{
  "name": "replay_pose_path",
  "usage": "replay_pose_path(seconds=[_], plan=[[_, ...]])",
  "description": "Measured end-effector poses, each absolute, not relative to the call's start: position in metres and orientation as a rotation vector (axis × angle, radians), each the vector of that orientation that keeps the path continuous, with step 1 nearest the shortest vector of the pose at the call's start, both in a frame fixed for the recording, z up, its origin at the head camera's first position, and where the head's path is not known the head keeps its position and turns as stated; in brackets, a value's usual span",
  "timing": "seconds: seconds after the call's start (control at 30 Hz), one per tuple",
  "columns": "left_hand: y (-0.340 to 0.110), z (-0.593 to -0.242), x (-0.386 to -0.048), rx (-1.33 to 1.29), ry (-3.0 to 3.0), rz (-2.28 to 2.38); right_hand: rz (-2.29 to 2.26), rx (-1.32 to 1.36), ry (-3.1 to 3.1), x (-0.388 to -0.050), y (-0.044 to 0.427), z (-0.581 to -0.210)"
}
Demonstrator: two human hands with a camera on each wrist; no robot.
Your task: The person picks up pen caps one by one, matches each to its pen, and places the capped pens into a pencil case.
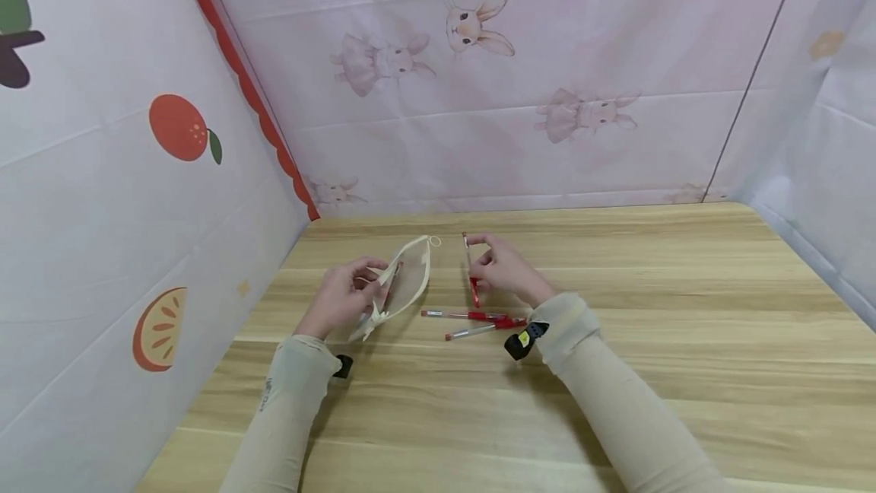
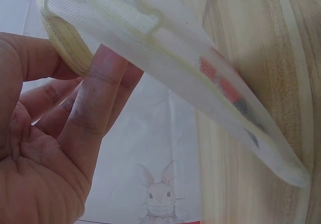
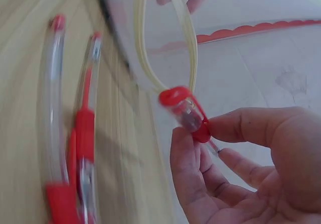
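Observation:
My left hand (image 1: 342,297) pinches the near rim of a translucent zip pouch (image 1: 413,280) with cream edging, whose mouth gapes open. Through its wall in the left wrist view, something red and black (image 2: 228,88) shows inside, blurred by the mesh. To the right of the pouch, my right hand (image 1: 505,271) pinches a clear pen with a red cap (image 3: 188,114) between thumb and fingers, holding it clear of the table. Two more red pens (image 1: 448,315) (image 1: 471,332) lie on the table below that hand, their red capped ends close together.
A wood-grain table (image 1: 650,356) spreads under both hands. Printed cloth stands behind it with rabbits (image 1: 472,25) and on the left with fruit (image 1: 179,128). Black wrist cameras (image 1: 525,341) sit at both cuffs.

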State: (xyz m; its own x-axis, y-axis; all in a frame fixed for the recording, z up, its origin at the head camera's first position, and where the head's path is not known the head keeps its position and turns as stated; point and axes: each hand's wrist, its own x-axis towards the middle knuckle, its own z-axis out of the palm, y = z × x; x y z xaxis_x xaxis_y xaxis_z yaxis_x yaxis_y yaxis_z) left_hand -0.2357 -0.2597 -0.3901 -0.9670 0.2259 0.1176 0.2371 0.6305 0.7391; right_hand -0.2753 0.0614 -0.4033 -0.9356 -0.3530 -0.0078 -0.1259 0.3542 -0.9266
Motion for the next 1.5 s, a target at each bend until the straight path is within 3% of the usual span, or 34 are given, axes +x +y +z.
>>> replay_pose_path(seconds=[0.87, 1.5], plan=[[-0.261, -0.39, -0.236, -0.404, -2.813, -1.291, -2.044, -0.147, 2.197, -0.271, 0.007, -0.407], [-0.262, -0.388, -0.236, -0.394, -2.808, -1.283, -2.118, -0.105, 2.166, -0.265, -0.034, -0.404]])
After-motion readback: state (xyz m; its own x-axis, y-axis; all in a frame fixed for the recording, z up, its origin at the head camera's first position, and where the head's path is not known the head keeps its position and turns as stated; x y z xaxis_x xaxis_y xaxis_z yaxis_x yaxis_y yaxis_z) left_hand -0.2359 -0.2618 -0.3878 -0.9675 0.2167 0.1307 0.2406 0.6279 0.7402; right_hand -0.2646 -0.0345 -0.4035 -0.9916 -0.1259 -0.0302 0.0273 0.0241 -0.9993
